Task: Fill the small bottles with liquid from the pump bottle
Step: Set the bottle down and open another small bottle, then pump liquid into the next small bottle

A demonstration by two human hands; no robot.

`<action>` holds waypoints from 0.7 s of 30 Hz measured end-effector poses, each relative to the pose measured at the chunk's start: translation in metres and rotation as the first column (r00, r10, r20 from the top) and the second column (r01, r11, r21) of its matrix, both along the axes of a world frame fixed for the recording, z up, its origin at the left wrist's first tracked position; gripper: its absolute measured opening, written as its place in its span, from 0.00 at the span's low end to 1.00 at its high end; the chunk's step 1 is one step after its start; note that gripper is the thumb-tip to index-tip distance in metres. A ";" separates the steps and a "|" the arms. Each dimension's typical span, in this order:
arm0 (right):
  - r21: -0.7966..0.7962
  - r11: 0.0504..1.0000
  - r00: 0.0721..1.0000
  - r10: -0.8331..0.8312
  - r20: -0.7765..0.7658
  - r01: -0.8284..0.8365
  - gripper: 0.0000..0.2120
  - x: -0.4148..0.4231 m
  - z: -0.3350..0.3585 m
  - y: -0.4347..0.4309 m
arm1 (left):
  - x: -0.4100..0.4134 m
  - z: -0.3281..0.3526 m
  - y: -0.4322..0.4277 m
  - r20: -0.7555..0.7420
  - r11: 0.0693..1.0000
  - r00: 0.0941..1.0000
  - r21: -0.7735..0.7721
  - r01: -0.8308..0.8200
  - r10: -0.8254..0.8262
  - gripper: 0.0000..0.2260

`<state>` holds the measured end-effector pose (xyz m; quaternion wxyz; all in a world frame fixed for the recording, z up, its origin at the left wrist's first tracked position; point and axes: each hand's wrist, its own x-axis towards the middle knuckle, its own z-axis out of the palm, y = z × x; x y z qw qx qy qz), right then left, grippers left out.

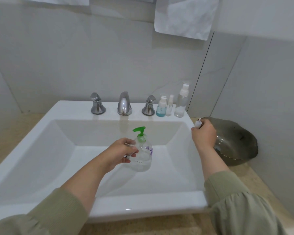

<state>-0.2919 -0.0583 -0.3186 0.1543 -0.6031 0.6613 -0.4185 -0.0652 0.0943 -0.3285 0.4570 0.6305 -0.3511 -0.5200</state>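
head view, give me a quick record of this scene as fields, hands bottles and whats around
left grip: holds the pump bottle over the sink basin
right grip: pinches a small white piece at the sink's right rim; cannot tell what it is
pump bottle: clear body, green pump head
small bottles: three, capped, on the sink's back ledge at the right end: blue-liquid bottle, tiny clear bottle, tall clear bottle
other: dark bowl right of the sink
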 end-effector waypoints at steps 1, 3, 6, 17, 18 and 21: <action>0.010 1.000 1.000 0.003 0.004 -0.003 0.09 0.000 0.000 0.000 | 0.000 0.000 0.000 0.007 1.000 1.000 -0.003 0.008 -0.008 0.08; 0.024 1.000 1.000 0.001 0.017 -0.002 0.12 0.000 0.001 -0.001 | -0.001 0.001 0.001 0.023 0.999 0.999 -0.008 0.036 -0.035 0.10; 0.001 1.000 1.000 -0.017 -0.022 0.017 0.19 0.000 0.005 0.002 | -0.001 0.002 0.003 0.054 0.997 0.995 -0.006 0.081 -0.081 0.09; -0.208 0.978 0.943 -0.045 -0.331 -0.026 0.30 0.030 0.017 0.031 | 0.004 0.003 0.003 0.196 0.995 0.975 0.001 0.103 -0.101 0.07; -0.203 0.977 0.942 -0.012 -0.334 -0.060 0.30 0.034 0.017 0.034 | 0.006 0.003 0.003 0.199 0.995 0.976 -0.010 0.094 -0.091 0.07; -0.181 0.961 0.955 0.160 -0.248 -0.208 0.30 0.046 0.014 0.043 | 0.013 0.007 0.005 0.225 0.999 0.974 -0.038 0.035 -0.026 0.09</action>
